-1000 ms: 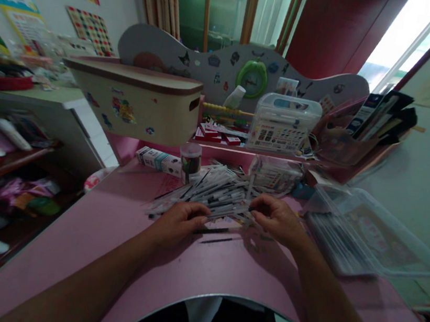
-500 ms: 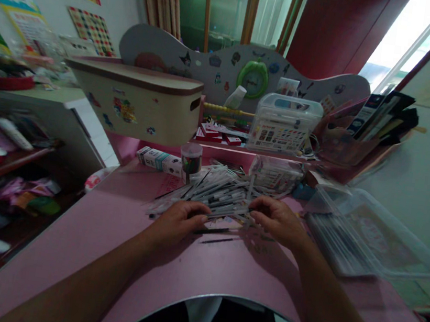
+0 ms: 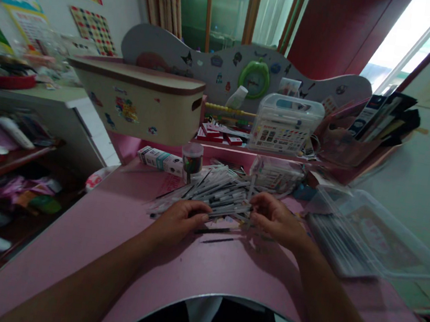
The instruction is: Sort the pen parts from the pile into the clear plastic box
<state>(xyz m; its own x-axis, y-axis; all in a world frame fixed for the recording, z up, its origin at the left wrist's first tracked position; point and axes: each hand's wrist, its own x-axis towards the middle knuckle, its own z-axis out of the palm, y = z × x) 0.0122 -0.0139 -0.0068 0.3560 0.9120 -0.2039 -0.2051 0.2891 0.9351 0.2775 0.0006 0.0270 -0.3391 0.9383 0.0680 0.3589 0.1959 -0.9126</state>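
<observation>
Over on the pink desk (image 3: 193, 269), the pile of pens (image 3: 219, 188) lies just beyond and between the two hands. The left hand (image 3: 181, 220) rests at its near left edge, fingers curled, thumb and forefinger close to the pens; from here I can't tell whether they grip one. The right hand (image 3: 276, 219) is at the pile's right end, thumb and fingers bent toward each other, and whether something is pinched there I can't make out. A dark pen (image 3: 217, 230) lies just right of the left fingertips.
</observation>
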